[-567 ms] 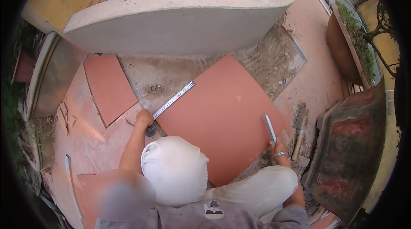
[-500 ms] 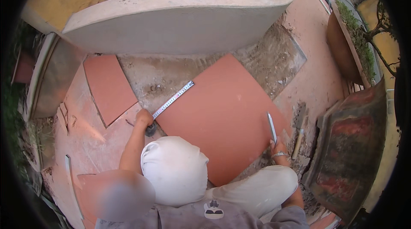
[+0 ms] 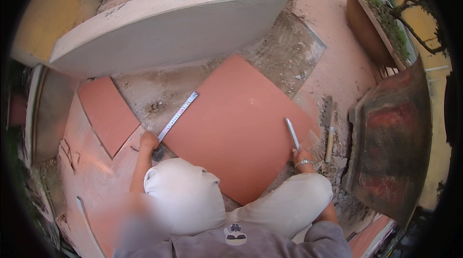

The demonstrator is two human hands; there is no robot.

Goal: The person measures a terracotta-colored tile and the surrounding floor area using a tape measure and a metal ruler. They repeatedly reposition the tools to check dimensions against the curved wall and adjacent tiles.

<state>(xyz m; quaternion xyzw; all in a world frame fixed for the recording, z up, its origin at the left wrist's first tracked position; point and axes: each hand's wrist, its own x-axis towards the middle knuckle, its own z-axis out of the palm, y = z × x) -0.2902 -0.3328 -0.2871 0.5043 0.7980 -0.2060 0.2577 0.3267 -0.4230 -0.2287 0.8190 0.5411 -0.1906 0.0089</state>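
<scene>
A large square terracotta tile (image 3: 231, 118) lies turned cornerwise in front of me. My left hand (image 3: 148, 141) is closed at the tile's left corner, gripping a tape measure (image 3: 178, 114). Its white blade runs out along the tile's upper left edge, and a dark case (image 3: 158, 153) shows beside the hand. Over the tile's right part, my right hand (image 3: 303, 157) is closed around a slim silver, pointed tool (image 3: 291, 132); its exact kind is unclear. The tool slants upward from my fingers, and a metal band circles that wrist.
A curved concrete wall (image 3: 173, 34) stands beyond bare soil (image 3: 284, 41). A smaller cut tile (image 3: 108, 113) lies left. On the right are a wooden-handled trowel (image 3: 330, 137), a big weathered planter (image 3: 386, 147) and a planter with greenery (image 3: 371, 26). A metal bar (image 3: 88, 219) lies lower left.
The whole view has shifted and turned slightly, so the tile and wall sit further left in the picture. Both hands keep about the same places relative to the tile, still holding their tools.
</scene>
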